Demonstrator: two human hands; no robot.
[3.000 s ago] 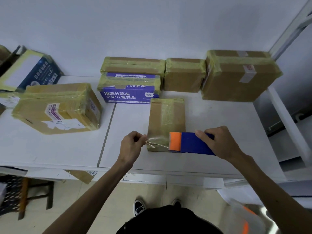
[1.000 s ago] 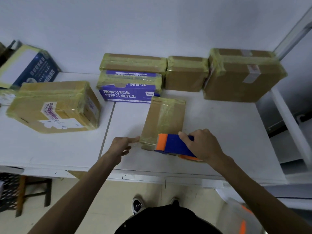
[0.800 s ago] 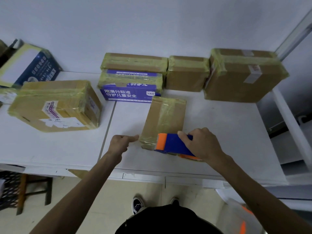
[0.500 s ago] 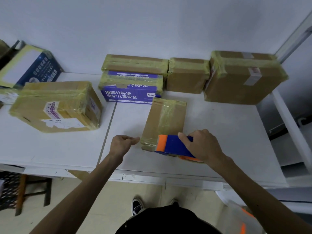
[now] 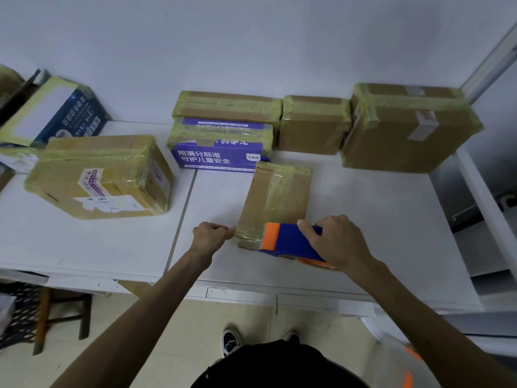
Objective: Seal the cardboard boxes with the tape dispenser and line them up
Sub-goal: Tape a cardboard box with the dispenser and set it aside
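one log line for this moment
step: taping flat box near end | right hand: grips tape dispenser on box | left hand: curled, thumb at box's near-left corner

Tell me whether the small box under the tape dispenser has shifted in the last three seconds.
Yes. The small box has turned: its near end swung left toward the table seam; its far end stays by the purple box.

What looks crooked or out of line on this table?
The left box sits turned at an angle, apart from the back row. The flat box under the dispenser also lies slightly skewed.
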